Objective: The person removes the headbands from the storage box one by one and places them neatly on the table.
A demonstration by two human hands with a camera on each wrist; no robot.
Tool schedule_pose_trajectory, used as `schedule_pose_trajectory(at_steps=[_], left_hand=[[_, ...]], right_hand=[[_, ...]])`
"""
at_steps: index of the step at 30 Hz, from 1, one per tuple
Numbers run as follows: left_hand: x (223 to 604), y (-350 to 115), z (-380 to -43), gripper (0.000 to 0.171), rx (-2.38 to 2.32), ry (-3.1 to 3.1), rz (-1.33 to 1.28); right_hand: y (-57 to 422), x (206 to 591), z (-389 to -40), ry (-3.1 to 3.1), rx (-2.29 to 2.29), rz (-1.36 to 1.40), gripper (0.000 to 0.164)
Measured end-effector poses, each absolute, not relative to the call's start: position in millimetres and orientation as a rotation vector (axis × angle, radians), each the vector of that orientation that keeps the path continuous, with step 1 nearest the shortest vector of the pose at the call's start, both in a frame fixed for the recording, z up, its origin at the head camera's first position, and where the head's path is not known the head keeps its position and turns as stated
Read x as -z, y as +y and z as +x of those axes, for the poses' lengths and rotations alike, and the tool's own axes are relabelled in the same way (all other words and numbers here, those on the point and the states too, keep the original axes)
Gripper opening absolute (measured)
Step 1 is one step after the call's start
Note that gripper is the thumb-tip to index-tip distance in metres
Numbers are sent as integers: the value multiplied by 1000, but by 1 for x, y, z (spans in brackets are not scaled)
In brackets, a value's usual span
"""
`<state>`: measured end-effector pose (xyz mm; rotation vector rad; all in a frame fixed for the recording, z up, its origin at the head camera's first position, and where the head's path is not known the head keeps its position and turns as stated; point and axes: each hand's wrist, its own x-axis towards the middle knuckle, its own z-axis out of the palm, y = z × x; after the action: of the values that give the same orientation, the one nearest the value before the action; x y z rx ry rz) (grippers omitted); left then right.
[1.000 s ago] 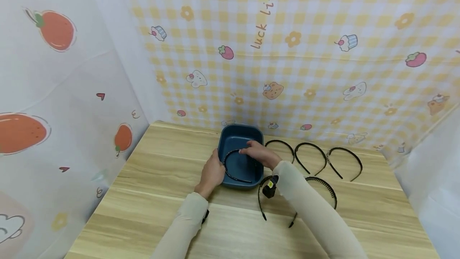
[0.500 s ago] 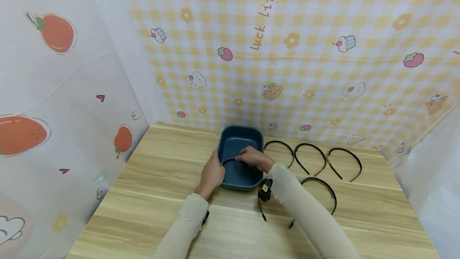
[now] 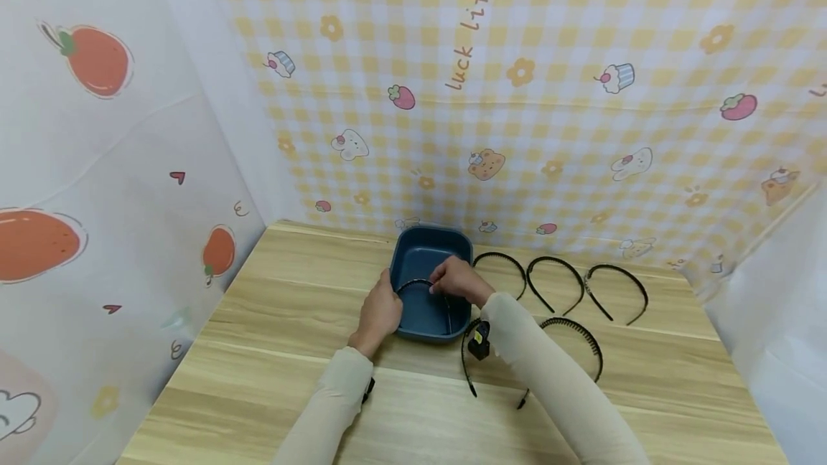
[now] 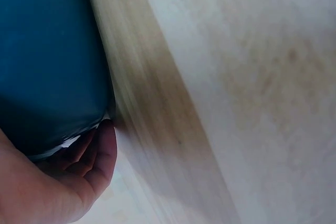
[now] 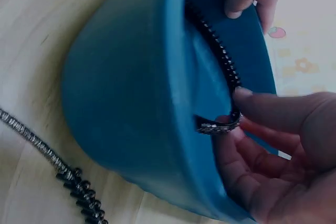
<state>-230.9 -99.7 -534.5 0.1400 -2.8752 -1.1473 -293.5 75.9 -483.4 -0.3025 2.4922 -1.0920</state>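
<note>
A dark blue plastic bin (image 3: 431, 230) stands near the back of the table. My left hand (image 3: 379, 313) grips its left wall, thumb inside the rim and fingers outside, as the right wrist view shows. Reaching into the bin, my right hand (image 3: 460, 280) pinches a black toothed headband (image 5: 223, 56) between thumb and fingers. The headband has a shiny beaded look and arches up inside the bin, one leg toward the front right corner. In the left wrist view, fingers (image 4: 105, 156) curl at the bin's lower edge.
Three dark headbands lie in a row right of the bin: one beside it (image 3: 500, 255), a middle one (image 3: 555, 259) and a far one (image 3: 622, 268). Nearer, two toothed headbands (image 3: 584, 330) lie partly under my right forearm. A checked cloth (image 3: 517, 128) hangs behind the table.
My right hand has moved slightly down into the bin with the headband, which has turned from lying sideways to arching with its legs toward me. The left hand stays on the bin wall.
</note>
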Motion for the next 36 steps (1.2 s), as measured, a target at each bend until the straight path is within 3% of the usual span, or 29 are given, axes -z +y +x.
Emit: schedule_pose_trajectory(at_steps=[12,31,36], left_hand=[[535,-102,-230,56,1179,-2876,145],[537,-102,-231,56,1159,-2866,146],[537,-101,-231,57,1166,-2864,140]], right_hand=[[83,473,-293,2582,1113,-311,19],[121,454,-290,2265,1522,9,22],[135,453,-288,2187,1597,41,16]])
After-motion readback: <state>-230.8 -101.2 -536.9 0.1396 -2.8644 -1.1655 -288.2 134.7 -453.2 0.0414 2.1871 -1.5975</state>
